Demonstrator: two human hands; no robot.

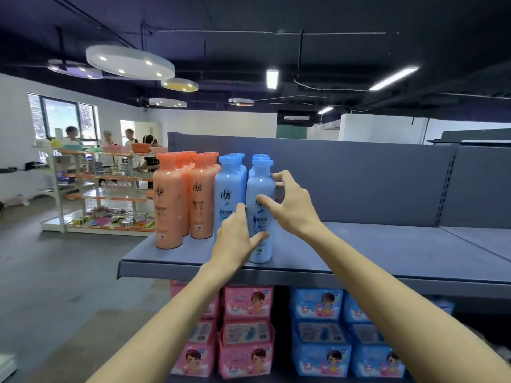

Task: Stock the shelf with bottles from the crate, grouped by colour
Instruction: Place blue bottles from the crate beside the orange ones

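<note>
On the grey shelf (359, 252) stand two colour groups: orange bottles (168, 205) on the left and blue bottles (229, 189) right beside them. The front blue bottle (260, 183) stands upright near the shelf's front edge. My left hand (235, 241) holds its lower left side, fingers between it and the neighbouring blue bottle, thumb on the label. My right hand (293, 208) wraps its right side, thumb across the front and fingers spread behind. The crate is out of view.
The shelf stretches bare to the right of the blue bottles, with a grey back panel (359, 183) behind. Pink packs (246, 327) and blue packs (323, 333) fill the level below. Another rack (105, 189) and people stand far left.
</note>
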